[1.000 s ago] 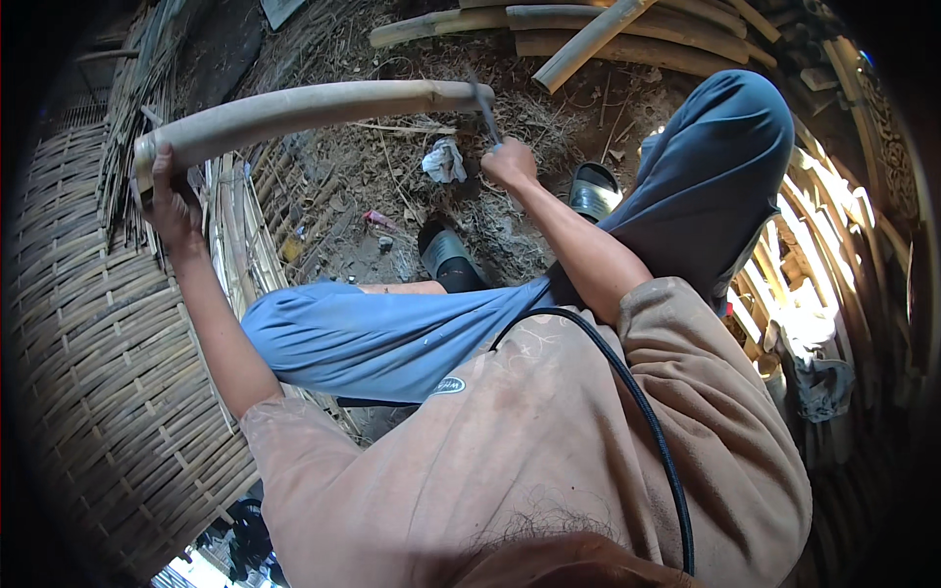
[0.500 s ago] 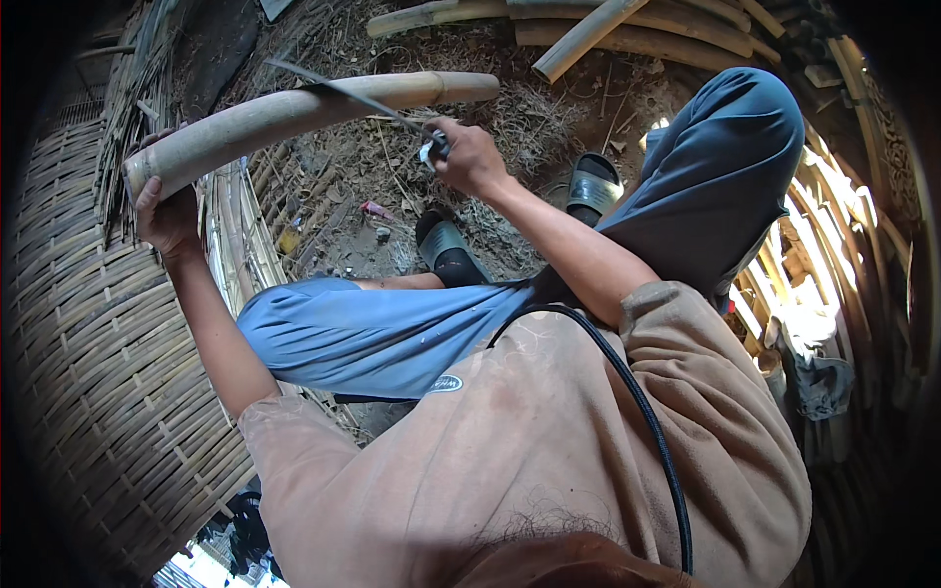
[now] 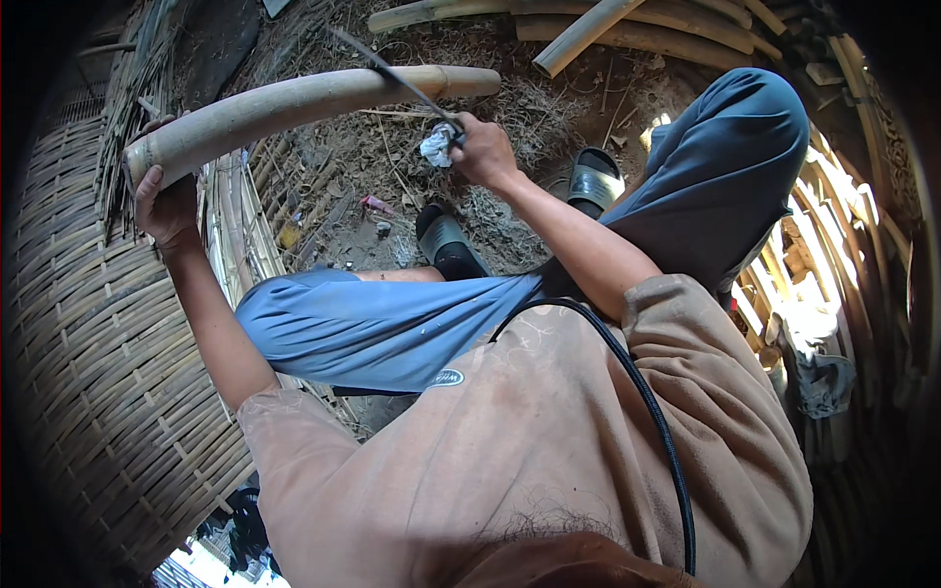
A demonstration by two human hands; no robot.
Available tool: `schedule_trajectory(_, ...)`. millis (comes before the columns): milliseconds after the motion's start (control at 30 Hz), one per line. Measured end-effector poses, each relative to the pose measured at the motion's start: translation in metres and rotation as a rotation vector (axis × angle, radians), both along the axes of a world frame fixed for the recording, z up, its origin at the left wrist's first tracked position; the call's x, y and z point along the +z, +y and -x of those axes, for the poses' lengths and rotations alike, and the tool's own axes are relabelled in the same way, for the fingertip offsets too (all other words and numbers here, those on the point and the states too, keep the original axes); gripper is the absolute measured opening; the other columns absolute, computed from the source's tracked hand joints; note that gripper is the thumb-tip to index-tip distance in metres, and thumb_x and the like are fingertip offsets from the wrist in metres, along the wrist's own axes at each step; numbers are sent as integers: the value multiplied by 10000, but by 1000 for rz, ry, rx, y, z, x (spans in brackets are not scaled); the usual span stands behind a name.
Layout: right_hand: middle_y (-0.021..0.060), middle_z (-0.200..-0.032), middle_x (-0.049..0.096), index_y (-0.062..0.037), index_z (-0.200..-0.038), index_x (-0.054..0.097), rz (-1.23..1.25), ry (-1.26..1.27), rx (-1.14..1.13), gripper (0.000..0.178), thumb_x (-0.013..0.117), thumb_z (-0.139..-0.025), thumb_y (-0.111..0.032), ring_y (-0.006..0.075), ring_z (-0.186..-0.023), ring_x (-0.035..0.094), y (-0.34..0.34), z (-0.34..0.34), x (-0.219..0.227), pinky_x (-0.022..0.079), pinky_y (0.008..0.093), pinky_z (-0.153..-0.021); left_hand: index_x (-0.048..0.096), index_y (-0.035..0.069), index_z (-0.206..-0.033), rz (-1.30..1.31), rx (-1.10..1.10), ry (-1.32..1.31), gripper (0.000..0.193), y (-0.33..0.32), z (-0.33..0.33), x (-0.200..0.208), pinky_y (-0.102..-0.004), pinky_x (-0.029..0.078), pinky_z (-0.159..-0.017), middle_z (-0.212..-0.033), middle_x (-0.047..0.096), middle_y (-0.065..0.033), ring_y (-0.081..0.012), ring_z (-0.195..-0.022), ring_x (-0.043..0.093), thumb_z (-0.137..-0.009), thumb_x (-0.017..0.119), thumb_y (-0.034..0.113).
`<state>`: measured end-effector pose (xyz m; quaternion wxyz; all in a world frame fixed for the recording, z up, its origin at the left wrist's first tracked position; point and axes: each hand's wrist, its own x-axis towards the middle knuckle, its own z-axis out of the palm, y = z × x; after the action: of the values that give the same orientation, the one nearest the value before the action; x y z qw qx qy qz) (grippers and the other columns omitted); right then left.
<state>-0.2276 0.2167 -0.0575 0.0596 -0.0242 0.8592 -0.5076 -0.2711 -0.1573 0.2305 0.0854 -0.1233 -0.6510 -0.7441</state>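
Observation:
A thick pale bamboo pole (image 3: 284, 108) lies raised across the far side, with a joint ring near its right end. My left hand (image 3: 165, 206) is closed around its left end, thumb on the near side and fingers mostly hidden beyond it. In my right hand (image 3: 483, 152) is a long, narrow-bladed knife (image 3: 400, 80), gripped by the handle. Its dark blade crosses over the pole slantwise, pointing up and left, toward the right part of the pole. Crumpled white wrapping (image 3: 437, 145) shows at the handle beside my fingers.
Woven bamboo matting (image 3: 108, 363) fills the left side. Several cut bamboo poles (image 3: 588, 37) lie at the far right, with more split bamboo (image 3: 833, 225) along the right edge. Dry shavings (image 3: 520, 122) litter the dirt floor near my sandals (image 3: 596, 178).
My right hand and the knife have shifted right along the pole, toward its far end. More of the white wrapping shows. The left hand keeps its hold, and the pole has barely moved.

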Motion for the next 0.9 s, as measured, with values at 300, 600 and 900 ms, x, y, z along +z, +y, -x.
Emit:
schedule_trajectory(300, 288, -1030, 721, 13, -1080, 697, 23, -200, -115, 355, 661, -847, -252, 447, -978, 703, -3, -2, -29, 548, 494, -931, 488, -46, -1433, 11, 2, -9, 688, -4, 3, -8, -503, 283, -1229, -1431, 556, -232, -363, -1389, 488, -823, 666, 214)
schedule_trajectory(600, 305, -1070, 712, 40, -1136, 692, -80, -399, -233, 391, 654, -853, -228, 456, -1021, 691, 23, -2, -52, 549, 501, -923, 529, -47, -1396, -134, 133, -72, 617, -11, 5, -15, -494, 303, -1216, -1366, 598, -212, -343, -1340, 528, -841, 666, 184)
schedule_trajectory(900, 287, -958, 718, 22, -1045, 695, 50, -77, -4, 333, 655, -823, -223, 459, -944, 691, -5, -1, -4, 545, 504, -857, 559, -62, -1354, -108, 145, -95, 585, 1, 7, -3, -461, 339, -1191, -1322, 617, -206, -322, -1290, 556, -844, 681, 197)
